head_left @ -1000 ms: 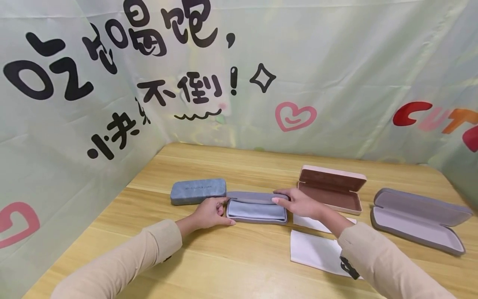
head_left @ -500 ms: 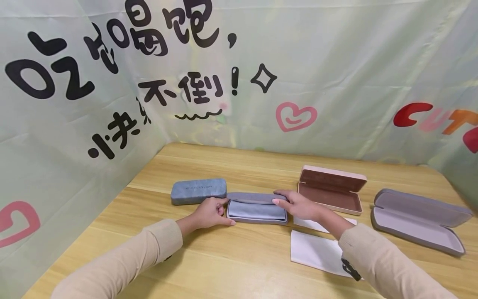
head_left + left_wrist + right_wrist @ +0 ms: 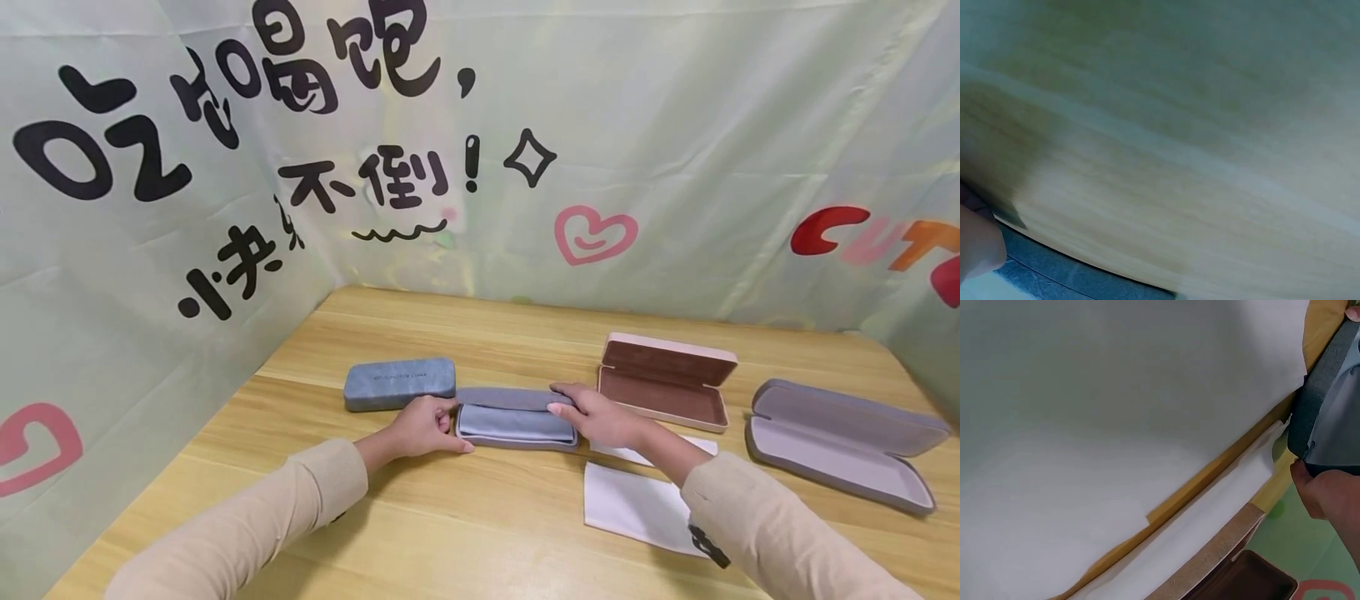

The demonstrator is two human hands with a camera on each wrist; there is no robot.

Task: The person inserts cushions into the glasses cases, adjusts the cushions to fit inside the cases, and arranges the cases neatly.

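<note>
I have the right hand (image 3: 602, 416) pinching the lid (image 3: 510, 399) of the purple-grey glasses case (image 3: 517, 444), the left hand (image 3: 420, 427) gripping its left end.

Beyond the left hand (image 3: 422, 427), the curtain (image 3: 675, 125) reads 吃, 喝饱, 快, 不倒!; well right of the right hand (image 3: 609, 415), "CUT". The blue case (image 3: 400, 392) bears tiny, unclear lettering.

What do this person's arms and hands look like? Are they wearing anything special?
Both arms are in long beige sleeves: the left sleeve and right sleeve end in wide cuffs at the wrists. The left hand and right hand wear no gloves. A small black piece sticks out below the right cuff; what it is, I cannot tell.
</note>
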